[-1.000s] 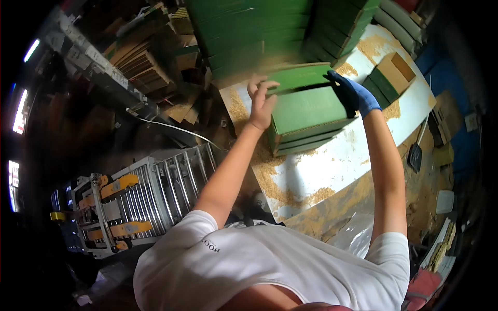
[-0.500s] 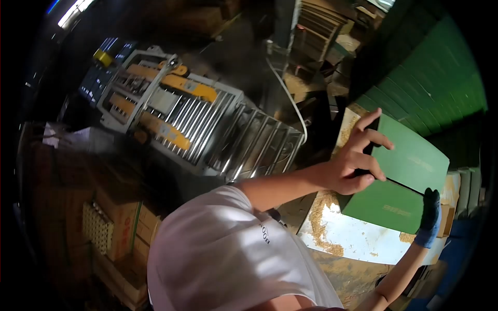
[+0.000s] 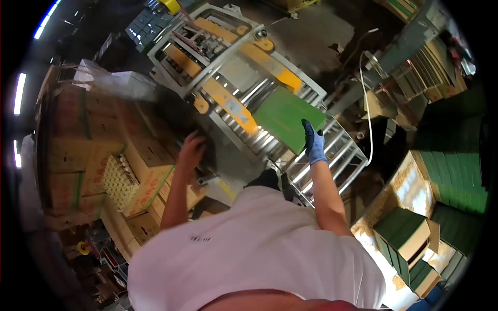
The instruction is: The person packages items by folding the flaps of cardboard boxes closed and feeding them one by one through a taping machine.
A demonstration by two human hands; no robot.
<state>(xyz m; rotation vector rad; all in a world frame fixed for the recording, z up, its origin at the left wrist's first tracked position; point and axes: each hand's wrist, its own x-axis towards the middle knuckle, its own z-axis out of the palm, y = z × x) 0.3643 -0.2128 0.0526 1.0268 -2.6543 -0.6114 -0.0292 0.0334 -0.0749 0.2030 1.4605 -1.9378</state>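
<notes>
A flat green box (image 3: 284, 116) lies on the metal rollers of the machine, its far part between the yellow side guides. My right hand (image 3: 314, 144), in a blue glove with dark fingers, grips the box's near right edge, with fingers over the top. My left hand (image 3: 192, 149) is bare and away from the box, over the floor left of the machine. It is a little blurred, its fingers are loosely apart, and it holds nothing.
The roller machine (image 3: 228, 78) has yellow guides and a metal frame. Cartons (image 3: 104, 140) and egg trays (image 3: 118, 181) are stacked at left. More green boxes (image 3: 402, 228) stand on a white table (image 3: 415, 189) strewn with brown bits at right. A white cable (image 3: 366, 103) hangs beside the rollers.
The view has turned towards the machine. My right hand has brought a green box from the table onto the rollers. My left hand has moved away from the green boxes to the left.
</notes>
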